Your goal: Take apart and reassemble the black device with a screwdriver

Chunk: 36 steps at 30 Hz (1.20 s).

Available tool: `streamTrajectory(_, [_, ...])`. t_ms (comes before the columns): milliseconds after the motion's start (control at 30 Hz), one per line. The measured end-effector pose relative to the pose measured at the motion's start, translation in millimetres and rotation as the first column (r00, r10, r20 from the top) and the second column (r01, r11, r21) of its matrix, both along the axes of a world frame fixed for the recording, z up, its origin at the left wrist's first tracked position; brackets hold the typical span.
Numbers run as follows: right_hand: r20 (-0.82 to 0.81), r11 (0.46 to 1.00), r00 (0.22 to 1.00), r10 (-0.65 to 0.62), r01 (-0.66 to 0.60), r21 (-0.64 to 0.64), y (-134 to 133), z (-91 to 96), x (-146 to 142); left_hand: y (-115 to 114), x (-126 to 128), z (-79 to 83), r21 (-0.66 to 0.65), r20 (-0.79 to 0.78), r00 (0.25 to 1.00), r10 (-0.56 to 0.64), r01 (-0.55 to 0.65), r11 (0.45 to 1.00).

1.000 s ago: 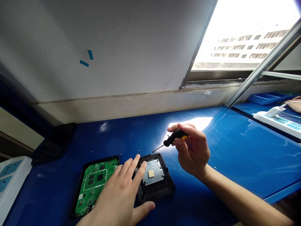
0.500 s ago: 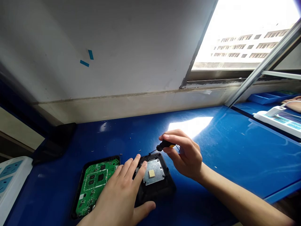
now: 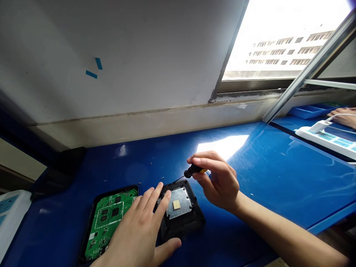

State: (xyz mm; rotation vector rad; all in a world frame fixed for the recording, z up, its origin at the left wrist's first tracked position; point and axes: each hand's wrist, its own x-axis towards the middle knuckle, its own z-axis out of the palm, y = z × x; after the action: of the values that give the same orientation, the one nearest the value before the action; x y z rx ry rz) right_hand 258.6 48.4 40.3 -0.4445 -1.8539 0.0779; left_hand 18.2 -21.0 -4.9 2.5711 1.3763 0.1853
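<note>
A screwdriver [image 3: 191, 171] with a black and yellow handle is pinched in the fingers of my right hand [image 3: 218, 181]. Its thin shaft slants down to the far edge of a black plastic housing half [image 3: 183, 228]. On that housing lies a silver metal plate [image 3: 184, 200] bearing a small pale square pad [image 3: 176, 205]. My left hand [image 3: 141, 218] is spread, its fingertips resting on the housing's left side and covering part of it. To the left lies another black shell holding a green circuit board [image 3: 111, 215], partly hidden by my left hand.
Several tiny screws, such as one screw [image 3: 162, 177], lie on the blue table [image 3: 267, 167] beyond the housing. White power strips stand at the left [image 3: 16, 207] and right [image 3: 328, 139]. Past a metal frame are a blue tray [image 3: 306, 111] and another person's hand [image 3: 343, 116].
The whole view has shifted slightly, so most things appear a little further left. Both hands keep nearly the same pose, and the screwdriver tip stays at the housing's far edge.
</note>
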Motion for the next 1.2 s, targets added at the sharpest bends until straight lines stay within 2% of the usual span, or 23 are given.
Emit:
streamTrajectory(300, [-0.102, 0.993, 0.994, 0.044, -0.055, -0.101, 1, -6.9, 0, 1, 11, 16.3, -0.111, -0.089, 0.996, 0.030, -0.040, 0.993])
streamTrajectory(433, [-0.140, 0.988, 0.989, 0.046, -0.066, -0.137, 0, -7.5, 0, 2, 8, 12.5, -0.029, -0.053, 0.998, 0.032, -0.033, 0.999])
streamTrajectory(733, [-0.081, 0.991, 0.993, 0.086, -0.093, -0.092, -1, -4.5, 1, 0, 4, 4.3, 0.107, -0.052, 0.998, 0.038, -0.032, 0.994])
streamTrajectory(1200, [-0.079, 0.989, 0.990, 0.113, -0.120, -0.089, -3, -5.1, 1, 0, 5, 7.7, 0.087, -0.045, 0.998, 0.039, -0.035, 0.996])
